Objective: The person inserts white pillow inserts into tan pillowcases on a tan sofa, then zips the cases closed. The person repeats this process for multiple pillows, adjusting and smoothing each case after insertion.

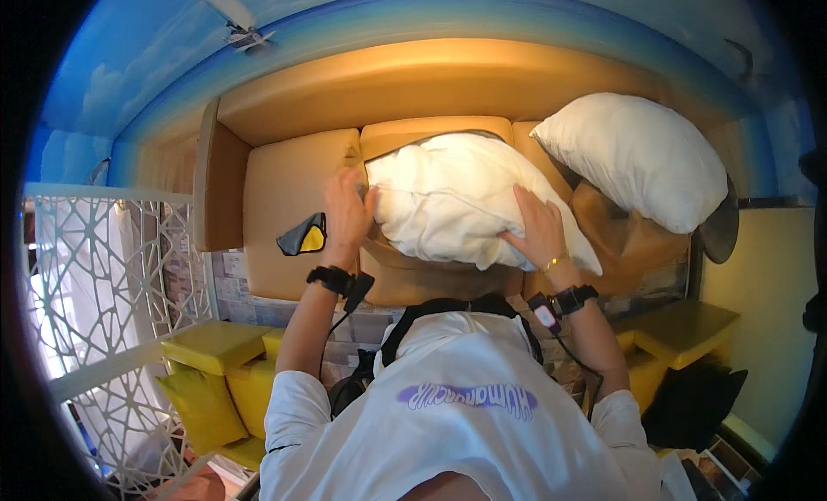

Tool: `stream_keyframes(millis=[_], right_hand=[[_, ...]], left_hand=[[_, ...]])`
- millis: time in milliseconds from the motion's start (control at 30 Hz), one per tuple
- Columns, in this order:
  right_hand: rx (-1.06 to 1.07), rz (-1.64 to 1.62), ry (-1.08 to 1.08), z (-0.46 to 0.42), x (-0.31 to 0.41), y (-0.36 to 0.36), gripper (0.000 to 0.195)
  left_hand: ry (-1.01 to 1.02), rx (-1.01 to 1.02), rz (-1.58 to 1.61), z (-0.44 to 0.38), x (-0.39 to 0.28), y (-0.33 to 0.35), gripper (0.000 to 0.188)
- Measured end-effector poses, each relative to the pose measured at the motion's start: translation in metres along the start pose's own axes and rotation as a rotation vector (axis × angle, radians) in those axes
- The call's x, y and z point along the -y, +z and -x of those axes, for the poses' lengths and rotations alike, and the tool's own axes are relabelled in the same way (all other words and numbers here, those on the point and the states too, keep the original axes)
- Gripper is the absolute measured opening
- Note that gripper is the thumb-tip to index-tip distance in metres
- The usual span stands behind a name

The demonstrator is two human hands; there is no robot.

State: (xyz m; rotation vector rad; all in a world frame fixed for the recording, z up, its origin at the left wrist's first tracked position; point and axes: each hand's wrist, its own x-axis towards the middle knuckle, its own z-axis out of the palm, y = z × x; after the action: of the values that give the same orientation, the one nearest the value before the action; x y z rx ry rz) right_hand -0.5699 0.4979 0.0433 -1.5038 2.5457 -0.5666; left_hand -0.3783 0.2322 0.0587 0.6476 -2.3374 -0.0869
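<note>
A white pillow point(452, 197) with a crumpled cover lies on the middle seat cushion of a tan sofa point(297, 171). At the pillow's left end is my left hand point(351, 204), slightly blurred, its fingers pointing towards the backrest; whether it grips anything is not clear. My right hand point(537, 228) rests with spread fingers on the pillow's right part. A grey and yellow cloth point(302, 235) lies on the left seat cushion, just left of my left wrist. Farther right, a second white pillow point(636, 158) leans on the sofa over brown material.
The sofa's backrest point(413, 74) runs along a painted wall, with its armrest point(219, 178) at the left. Yellow seats point(219, 346) stand low on both sides, one with a black cushion point(691, 404). A white lattice screen point(97, 288) is at the far left. Cables hang from both wrists.
</note>
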Motion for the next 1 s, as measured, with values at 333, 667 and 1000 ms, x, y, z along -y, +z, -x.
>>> stream_keyframes(millis=[333,667,1000], right_hand=[[-0.069,-0.016,-0.025,-0.026,-0.001,0.001,0.070],[0.066,0.085,-0.040,-0.048,0.013,0.005,0.049],[0.005,0.028,-0.083,-0.038,0.020,0.006,0.045]], left_hand=[[0.174,0.705,0.397,0.046,0.001,-0.011,0.009],[0.303,1.109,0.238,0.081,-0.003,0.052,0.033],[0.347,1.302,0.545,0.080,-0.099,0.037,0.019]])
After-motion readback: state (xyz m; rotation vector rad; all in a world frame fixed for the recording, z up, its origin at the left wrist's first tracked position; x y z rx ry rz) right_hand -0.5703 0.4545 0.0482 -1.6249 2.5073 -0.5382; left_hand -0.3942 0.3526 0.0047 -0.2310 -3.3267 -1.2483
